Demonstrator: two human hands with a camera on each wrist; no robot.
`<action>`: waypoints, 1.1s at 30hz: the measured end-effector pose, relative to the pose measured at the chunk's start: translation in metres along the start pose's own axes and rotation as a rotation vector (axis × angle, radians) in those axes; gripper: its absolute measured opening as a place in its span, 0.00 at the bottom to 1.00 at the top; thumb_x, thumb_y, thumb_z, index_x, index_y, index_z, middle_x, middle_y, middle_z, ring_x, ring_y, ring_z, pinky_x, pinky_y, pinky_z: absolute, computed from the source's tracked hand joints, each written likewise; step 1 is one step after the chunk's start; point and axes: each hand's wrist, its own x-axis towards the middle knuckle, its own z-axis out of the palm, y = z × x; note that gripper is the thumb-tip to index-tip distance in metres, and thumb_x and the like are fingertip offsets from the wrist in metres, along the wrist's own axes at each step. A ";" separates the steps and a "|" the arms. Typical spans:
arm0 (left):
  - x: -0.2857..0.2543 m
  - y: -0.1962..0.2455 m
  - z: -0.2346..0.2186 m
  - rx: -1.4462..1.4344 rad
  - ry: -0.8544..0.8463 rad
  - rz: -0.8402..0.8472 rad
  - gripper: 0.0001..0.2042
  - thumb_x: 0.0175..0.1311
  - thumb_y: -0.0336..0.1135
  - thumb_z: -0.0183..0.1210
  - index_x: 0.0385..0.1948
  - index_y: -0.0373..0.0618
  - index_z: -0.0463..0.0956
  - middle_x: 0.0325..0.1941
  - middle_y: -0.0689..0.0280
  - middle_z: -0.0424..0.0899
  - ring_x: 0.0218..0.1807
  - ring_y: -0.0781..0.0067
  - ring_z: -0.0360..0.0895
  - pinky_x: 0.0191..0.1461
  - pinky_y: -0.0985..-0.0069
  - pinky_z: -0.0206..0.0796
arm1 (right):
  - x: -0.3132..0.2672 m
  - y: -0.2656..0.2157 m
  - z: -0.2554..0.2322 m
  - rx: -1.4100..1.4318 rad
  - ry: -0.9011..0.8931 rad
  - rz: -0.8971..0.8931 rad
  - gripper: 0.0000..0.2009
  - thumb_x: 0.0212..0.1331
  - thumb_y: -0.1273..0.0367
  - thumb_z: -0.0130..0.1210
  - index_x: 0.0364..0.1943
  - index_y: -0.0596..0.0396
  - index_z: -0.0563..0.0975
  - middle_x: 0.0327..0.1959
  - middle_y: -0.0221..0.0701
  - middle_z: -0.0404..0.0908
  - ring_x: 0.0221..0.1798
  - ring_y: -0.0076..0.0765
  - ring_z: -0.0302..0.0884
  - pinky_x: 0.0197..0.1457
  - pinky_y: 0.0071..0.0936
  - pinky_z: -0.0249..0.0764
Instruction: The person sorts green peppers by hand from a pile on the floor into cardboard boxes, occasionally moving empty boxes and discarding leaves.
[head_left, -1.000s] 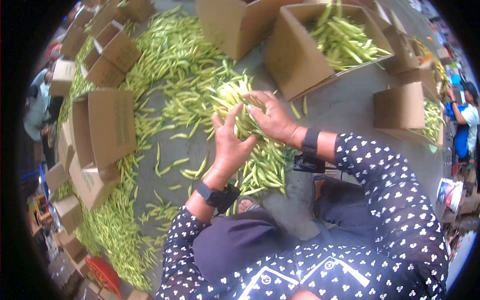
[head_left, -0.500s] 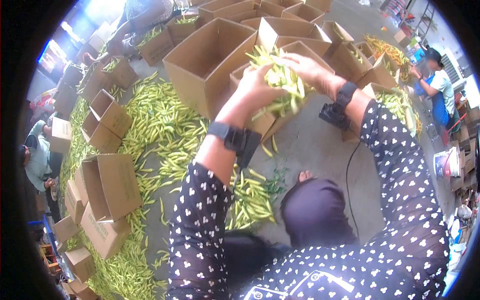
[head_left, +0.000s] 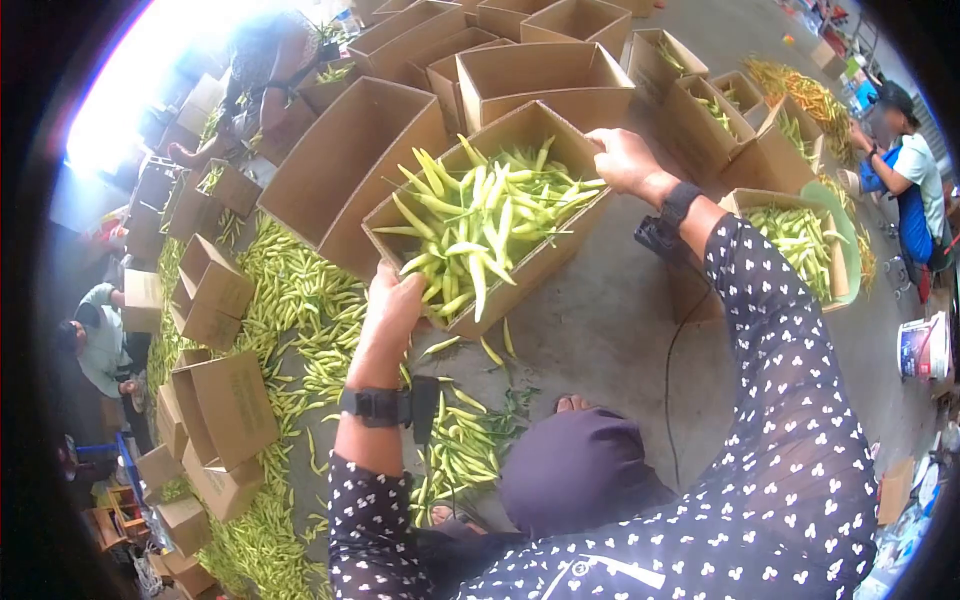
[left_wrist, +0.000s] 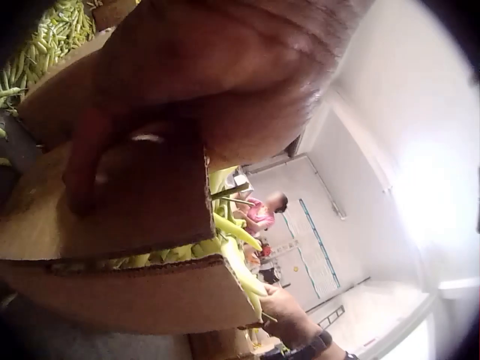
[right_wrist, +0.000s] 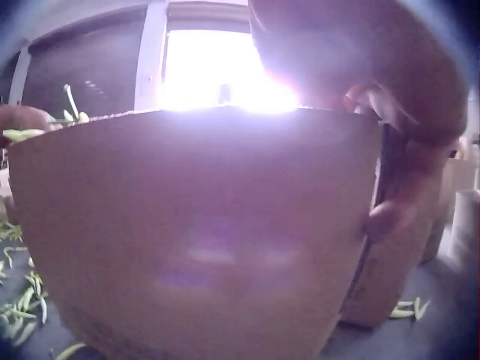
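Note:
An open cardboard box [head_left: 545,268] full of long yellow-green peppers [head_left: 490,205] stands before me, slightly tilted in the head view. My left hand [head_left: 393,302] grips its near left corner, thumb by the rim. At the opposite right corner my right hand [head_left: 628,162] holds the upper edge. The left wrist view has the left hand [left_wrist: 225,75] over the cardboard wall, fingers down its outside and peppers poking over the rim. In the right wrist view, the right hand [right_wrist: 375,67] clasps the corner above the broad box side [right_wrist: 202,217].
Loose peppers [head_left: 300,275] spread over the floor at left, and a small heap [head_left: 455,450] lies by my feet. Other open boxes [head_left: 545,85] crowd behind. A filled box [head_left: 790,240] stands at right, near a person [head_left: 905,180]. A cable [head_left: 672,390] crosses the floor.
Both hands lifted a bunch of peppers from the floor pile and carried it forward over the box. The bunch has been let go inside, and the hands have parted to the box's corners.

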 end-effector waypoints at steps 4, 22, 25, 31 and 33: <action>-0.004 -0.017 0.022 0.050 0.052 0.331 0.23 0.57 0.25 0.46 0.58 0.39 0.65 0.47 0.62 0.79 0.38 0.75 0.79 0.39 0.79 0.73 | 0.000 0.028 -0.029 -0.036 0.055 -0.310 0.16 0.50 0.70 0.53 0.45 0.57 0.79 0.41 0.41 0.83 0.43 0.35 0.81 0.48 0.29 0.73; 0.035 -0.092 0.148 0.487 -0.068 0.618 0.22 0.53 0.30 0.55 0.53 0.37 0.70 0.56 0.45 0.72 0.60 0.44 0.67 0.61 0.61 0.62 | 0.037 0.126 -0.184 -0.493 0.276 -0.293 0.16 0.58 0.59 0.51 0.46 0.49 0.79 0.41 0.38 0.83 0.44 0.42 0.81 0.48 0.32 0.73; 0.024 -0.111 0.084 0.709 0.228 0.502 0.22 0.51 0.28 0.56 0.52 0.40 0.69 0.59 0.47 0.68 0.63 0.46 0.64 0.64 0.59 0.58 | 0.021 -0.005 -0.098 -0.018 0.022 -0.493 0.18 0.60 0.63 0.55 0.48 0.61 0.76 0.44 0.40 0.81 0.46 0.31 0.79 0.50 0.29 0.73; 0.017 -0.035 -0.004 0.977 0.753 0.793 0.29 0.43 0.27 0.64 0.53 0.47 0.68 0.56 0.54 0.68 0.62 0.52 0.62 0.65 0.61 0.55 | 0.010 -0.081 0.084 -0.200 0.057 -0.571 0.20 0.47 0.59 0.60 0.44 0.53 0.77 0.45 0.39 0.76 0.51 0.45 0.72 0.54 0.37 0.72; 0.020 0.002 -0.024 1.053 0.844 0.860 0.30 0.42 0.27 0.65 0.53 0.48 0.67 0.57 0.55 0.67 0.63 0.53 0.60 0.66 0.62 0.55 | 0.033 -0.076 0.090 -0.420 0.501 -0.680 0.27 0.43 0.57 0.63 0.50 0.50 0.72 0.52 0.38 0.69 0.59 0.49 0.64 0.56 0.39 0.71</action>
